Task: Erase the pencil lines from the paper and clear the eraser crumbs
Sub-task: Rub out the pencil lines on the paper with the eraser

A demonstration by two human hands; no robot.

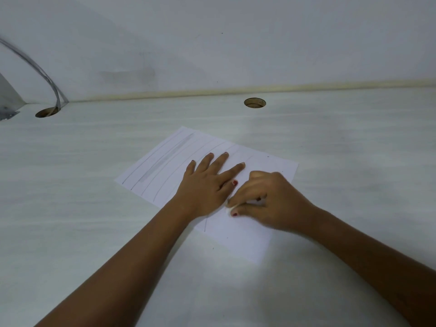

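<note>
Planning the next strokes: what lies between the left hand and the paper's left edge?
Head view: pencil lines and a grey shaded band cross the paper there.

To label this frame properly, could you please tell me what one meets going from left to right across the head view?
Metal bracket → left desk hole → left corner of the paper → left hand pressing flat → right hand pinching the eraser.
</note>
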